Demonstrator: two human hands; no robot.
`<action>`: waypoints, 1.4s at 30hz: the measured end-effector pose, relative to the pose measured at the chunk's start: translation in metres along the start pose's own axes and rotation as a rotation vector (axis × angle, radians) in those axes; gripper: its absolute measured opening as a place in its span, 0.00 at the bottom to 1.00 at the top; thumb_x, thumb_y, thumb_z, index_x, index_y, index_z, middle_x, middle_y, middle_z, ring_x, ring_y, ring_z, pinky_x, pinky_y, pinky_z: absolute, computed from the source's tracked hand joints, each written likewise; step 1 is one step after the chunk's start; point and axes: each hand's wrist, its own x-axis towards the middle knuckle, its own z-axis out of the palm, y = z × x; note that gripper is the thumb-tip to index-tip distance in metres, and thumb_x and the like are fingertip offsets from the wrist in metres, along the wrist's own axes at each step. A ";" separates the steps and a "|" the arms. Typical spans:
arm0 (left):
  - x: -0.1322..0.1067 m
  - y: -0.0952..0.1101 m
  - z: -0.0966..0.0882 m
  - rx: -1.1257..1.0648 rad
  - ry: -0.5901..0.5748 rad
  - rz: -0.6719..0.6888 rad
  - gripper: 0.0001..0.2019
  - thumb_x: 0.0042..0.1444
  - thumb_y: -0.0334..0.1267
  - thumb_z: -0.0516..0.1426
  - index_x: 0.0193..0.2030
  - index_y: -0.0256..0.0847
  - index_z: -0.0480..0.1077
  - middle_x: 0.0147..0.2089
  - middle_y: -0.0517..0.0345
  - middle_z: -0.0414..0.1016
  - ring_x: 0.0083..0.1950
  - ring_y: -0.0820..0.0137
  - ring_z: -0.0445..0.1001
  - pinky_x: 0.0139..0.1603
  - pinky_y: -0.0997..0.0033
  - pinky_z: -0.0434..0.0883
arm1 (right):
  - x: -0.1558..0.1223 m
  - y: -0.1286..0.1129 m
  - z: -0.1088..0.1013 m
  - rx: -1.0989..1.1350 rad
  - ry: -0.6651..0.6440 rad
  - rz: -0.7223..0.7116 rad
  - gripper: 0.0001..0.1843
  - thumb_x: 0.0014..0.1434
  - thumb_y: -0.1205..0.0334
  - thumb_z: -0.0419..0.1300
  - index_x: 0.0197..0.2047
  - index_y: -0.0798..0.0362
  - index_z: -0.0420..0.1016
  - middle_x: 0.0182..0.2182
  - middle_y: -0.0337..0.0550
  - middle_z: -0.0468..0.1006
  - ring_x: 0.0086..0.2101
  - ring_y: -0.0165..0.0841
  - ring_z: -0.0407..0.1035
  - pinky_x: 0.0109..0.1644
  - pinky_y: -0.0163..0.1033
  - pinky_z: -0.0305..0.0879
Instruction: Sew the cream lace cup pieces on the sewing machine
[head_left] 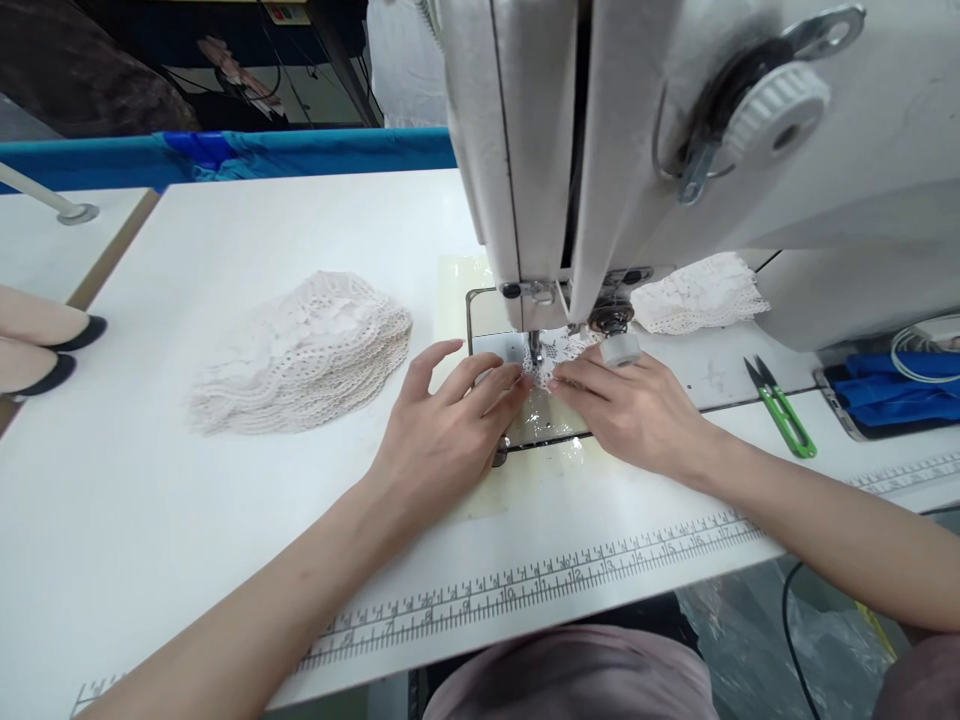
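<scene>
Under the presser foot [534, 348] of a white sewing machine [630, 120] lies a small piece of white lace fabric [562, 345]. My left hand [457, 420] pinches the lace's near left edge between thumb and fingertips, with the other fingers bent over the machine bed. From the right, my right hand [637, 405] presses its closed fingertips on the same lace, close to the needle. Part of the lace is hidden by the right hand and the machine head. Left of my hands rests a stack of white eyelet lace pieces [315, 350].
More white lace [701, 292] lies behind the needle area on the right. Green thread snips [780, 405] and a phone [840, 405] under blue cloth [892, 390] sit at the right. A ruler strip [510, 595] runs along the front edge. Two dark-tipped pale objects [45, 340] stick in from the left.
</scene>
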 end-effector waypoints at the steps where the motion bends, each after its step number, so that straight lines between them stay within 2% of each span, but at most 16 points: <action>1: 0.000 -0.001 0.000 0.002 -0.004 -0.003 0.14 0.60 0.24 0.54 0.51 0.37 0.72 0.47 0.55 0.80 0.48 0.62 0.76 0.57 0.53 0.63 | 0.000 0.000 0.000 -0.004 -0.001 -0.004 0.16 0.64 0.77 0.50 0.38 0.58 0.79 0.38 0.42 0.82 0.34 0.32 0.71 0.38 0.38 0.64; 16: 0.001 -0.005 0.006 0.009 -0.066 -0.085 0.16 0.62 0.26 0.51 0.54 0.38 0.71 0.54 0.57 0.78 0.55 0.59 0.74 0.60 0.50 0.60 | 0.001 0.000 0.000 -0.006 -0.065 0.011 0.18 0.65 0.76 0.48 0.43 0.59 0.79 0.41 0.45 0.82 0.39 0.34 0.73 0.43 0.40 0.65; 24: 0.001 -0.008 0.009 -0.030 -0.096 -0.142 0.17 0.63 0.28 0.51 0.57 0.39 0.69 0.57 0.55 0.75 0.58 0.57 0.72 0.60 0.47 0.60 | 0.002 0.001 0.002 -0.055 -0.096 0.032 0.17 0.64 0.76 0.50 0.45 0.59 0.79 0.42 0.45 0.82 0.36 0.34 0.71 0.45 0.41 0.64; 31: 0.001 -0.007 0.011 -0.085 -0.114 -0.184 0.19 0.63 0.27 0.49 0.59 0.40 0.68 0.58 0.51 0.75 0.59 0.54 0.71 0.61 0.43 0.61 | 0.002 0.004 0.002 -0.075 -0.115 0.061 0.18 0.63 0.75 0.50 0.48 0.57 0.78 0.43 0.47 0.82 0.40 0.37 0.72 0.45 0.43 0.65; 37: 0.001 -0.007 0.009 -0.157 -0.098 -0.232 0.21 0.62 0.27 0.50 0.60 0.44 0.67 0.58 0.51 0.74 0.60 0.54 0.70 0.61 0.41 0.60 | 0.002 0.004 0.000 -0.001 -0.187 0.124 0.18 0.63 0.73 0.51 0.51 0.56 0.77 0.45 0.48 0.81 0.41 0.38 0.72 0.43 0.44 0.67; 40: 0.001 -0.007 0.007 -0.163 -0.079 -0.241 0.18 0.64 0.30 0.51 0.58 0.44 0.68 0.56 0.52 0.76 0.59 0.55 0.72 0.61 0.44 0.60 | 0.002 0.003 0.000 0.072 -0.201 0.170 0.18 0.64 0.74 0.50 0.51 0.60 0.77 0.46 0.51 0.81 0.42 0.40 0.73 0.44 0.46 0.68; 42: 0.002 -0.006 0.006 -0.175 -0.059 -0.231 0.16 0.64 0.33 0.53 0.58 0.44 0.68 0.55 0.52 0.77 0.57 0.56 0.73 0.58 0.47 0.63 | 0.003 0.002 -0.002 0.219 -0.199 0.255 0.17 0.64 0.73 0.50 0.49 0.60 0.78 0.46 0.53 0.81 0.42 0.40 0.73 0.45 0.48 0.69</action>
